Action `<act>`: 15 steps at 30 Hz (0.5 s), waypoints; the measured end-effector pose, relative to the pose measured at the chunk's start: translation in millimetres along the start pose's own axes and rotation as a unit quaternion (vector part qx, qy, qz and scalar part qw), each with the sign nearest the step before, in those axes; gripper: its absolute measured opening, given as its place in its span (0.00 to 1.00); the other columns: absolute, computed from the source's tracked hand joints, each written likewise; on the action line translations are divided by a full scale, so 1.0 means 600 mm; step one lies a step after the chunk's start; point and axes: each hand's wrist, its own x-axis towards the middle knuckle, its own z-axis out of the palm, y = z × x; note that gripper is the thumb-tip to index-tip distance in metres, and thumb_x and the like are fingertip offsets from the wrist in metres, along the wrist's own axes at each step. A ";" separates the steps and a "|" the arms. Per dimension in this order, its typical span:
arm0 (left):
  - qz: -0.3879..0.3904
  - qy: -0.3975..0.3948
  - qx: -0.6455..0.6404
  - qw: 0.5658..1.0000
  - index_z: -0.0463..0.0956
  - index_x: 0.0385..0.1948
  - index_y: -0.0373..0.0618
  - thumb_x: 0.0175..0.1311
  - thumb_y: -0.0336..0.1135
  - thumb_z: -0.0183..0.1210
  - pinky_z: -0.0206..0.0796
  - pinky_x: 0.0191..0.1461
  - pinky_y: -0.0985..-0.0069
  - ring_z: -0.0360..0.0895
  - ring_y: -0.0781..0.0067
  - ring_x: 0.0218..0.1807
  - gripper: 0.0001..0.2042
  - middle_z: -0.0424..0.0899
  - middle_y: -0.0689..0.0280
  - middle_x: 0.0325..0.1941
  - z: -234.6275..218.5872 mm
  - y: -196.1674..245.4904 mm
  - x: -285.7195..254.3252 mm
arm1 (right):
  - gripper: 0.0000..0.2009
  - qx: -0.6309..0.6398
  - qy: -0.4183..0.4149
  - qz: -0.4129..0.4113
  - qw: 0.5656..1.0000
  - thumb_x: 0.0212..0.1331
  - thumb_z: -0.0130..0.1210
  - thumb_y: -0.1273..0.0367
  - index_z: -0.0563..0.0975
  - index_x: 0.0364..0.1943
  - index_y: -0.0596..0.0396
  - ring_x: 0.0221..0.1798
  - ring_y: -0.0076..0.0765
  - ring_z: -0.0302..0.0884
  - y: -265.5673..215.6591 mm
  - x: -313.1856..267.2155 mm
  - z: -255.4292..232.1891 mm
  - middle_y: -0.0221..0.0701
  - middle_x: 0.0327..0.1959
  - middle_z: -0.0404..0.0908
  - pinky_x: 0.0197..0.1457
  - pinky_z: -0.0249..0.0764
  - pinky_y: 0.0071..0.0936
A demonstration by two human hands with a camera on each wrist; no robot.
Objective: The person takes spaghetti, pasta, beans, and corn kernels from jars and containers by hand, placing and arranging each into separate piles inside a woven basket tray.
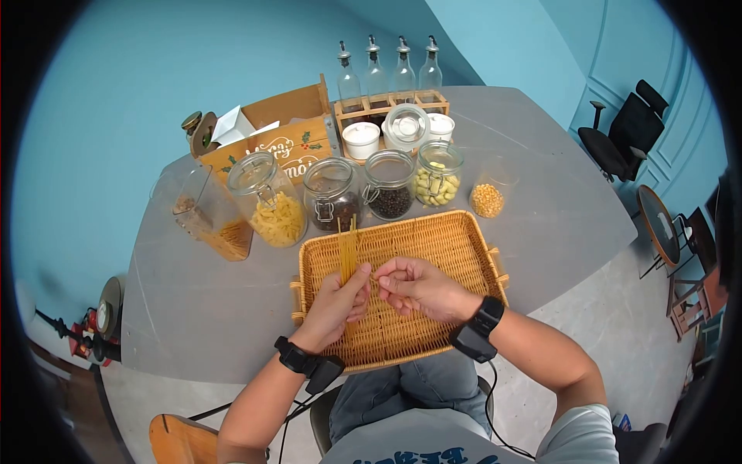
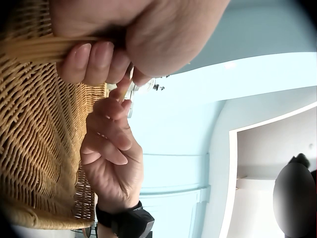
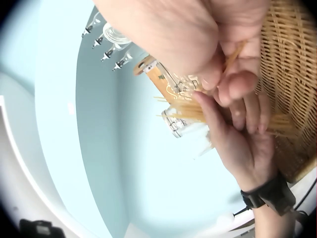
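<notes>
My left hand (image 1: 337, 306) grips a bundle of dry spaghetti (image 1: 348, 251) over a wicker tray (image 1: 444, 247). The strands stick up past the thumb and come out again below the fist. Close beside it, my right hand (image 1: 421, 289) has its thumb and fingertips pinched together on a short piece of spaghetti (image 3: 235, 57). In the left wrist view, the fingertips of both hands nearly meet around a thin pale strand (image 2: 124, 91).
Behind the tray stand jars of pasta tubes (image 1: 278, 220), dark grains (image 1: 389, 199) and pale green pieces (image 1: 437, 185), plus a glass of corn kernels (image 1: 488, 201). A tilted pasta container (image 1: 224, 232) lies left. Farther back are a wooden box (image 1: 309, 133) and several glass bottles (image 1: 376, 77).
</notes>
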 end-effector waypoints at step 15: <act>0.121 0.164 -0.062 0.977 0.69 0.26 0.50 0.82 0.52 0.49 0.51 0.21 0.82 0.59 0.85 0.18 0.22 0.66 0.76 0.20 -0.006 0.031 -0.003 | 0.12 -0.232 0.161 -0.162 0.945 0.77 0.54 0.61 0.71 0.46 0.57 0.42 0.27 0.84 0.028 0.040 0.085 0.35 0.41 0.84 0.45 0.82 0.29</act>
